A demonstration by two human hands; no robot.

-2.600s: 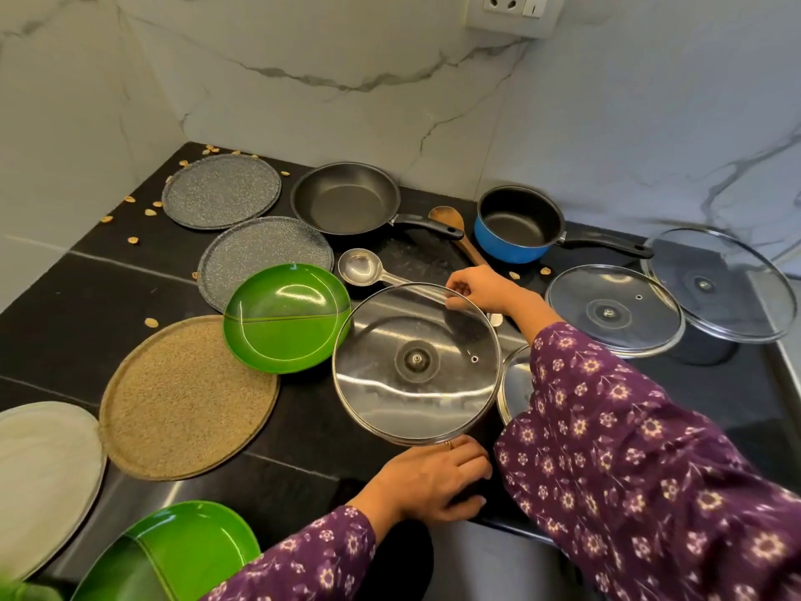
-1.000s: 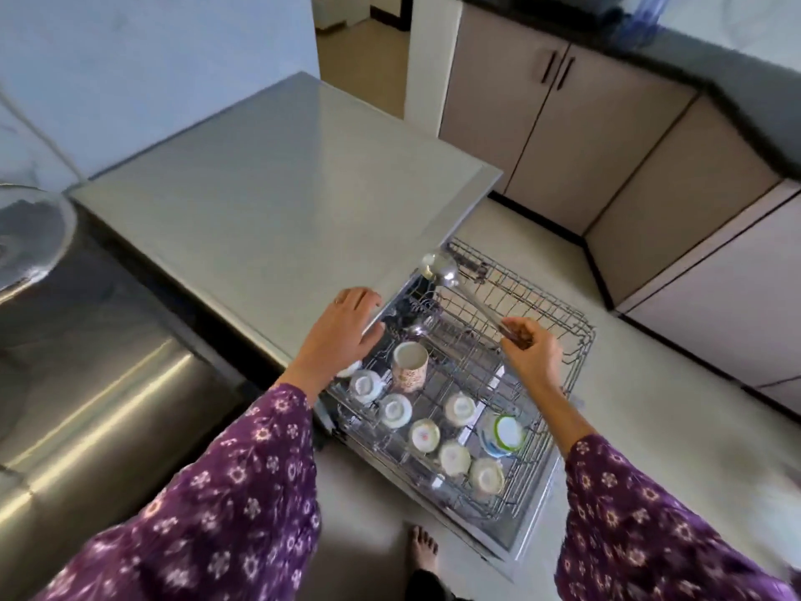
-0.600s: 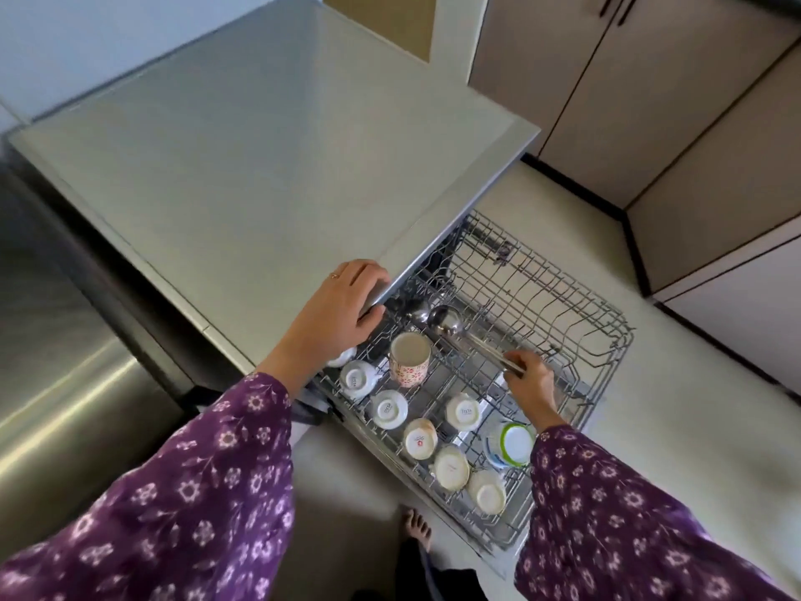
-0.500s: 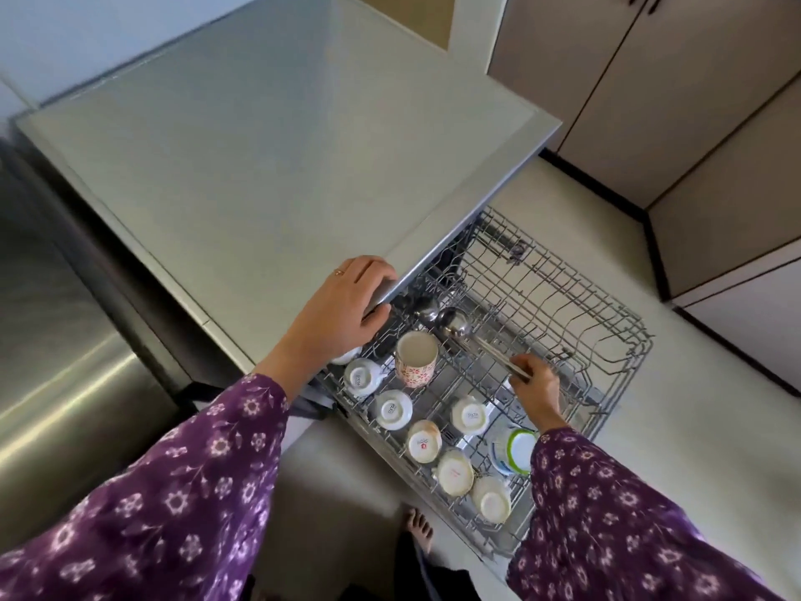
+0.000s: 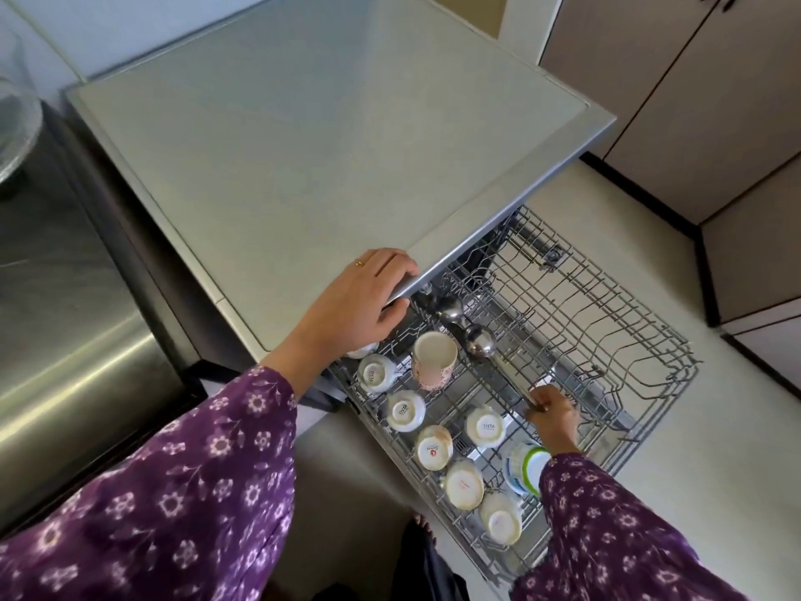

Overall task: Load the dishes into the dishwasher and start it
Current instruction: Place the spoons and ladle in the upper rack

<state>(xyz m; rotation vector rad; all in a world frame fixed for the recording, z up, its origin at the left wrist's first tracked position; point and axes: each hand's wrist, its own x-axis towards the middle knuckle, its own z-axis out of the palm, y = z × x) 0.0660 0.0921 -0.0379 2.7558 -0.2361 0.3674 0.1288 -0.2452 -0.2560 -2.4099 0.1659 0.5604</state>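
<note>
the one head-worn wide-angle camera is looking steeply down from above, sitting close over the pulled-out rack (image 5: 600, 305) and the dishwasher's grey top (image 5: 325, 145).

Home kitchen: cup-filled dishwasher rack (image 5: 607, 305), beige cabinets (image 5: 693, 101)

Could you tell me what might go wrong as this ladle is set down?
The ladle lies across the rack wires, held only at its handle end by the right hand; released, it may slip between them. Its bowl sits close to the flowered mug and could knock it. That mug shows its open mouth, so it may collect water.
</note>
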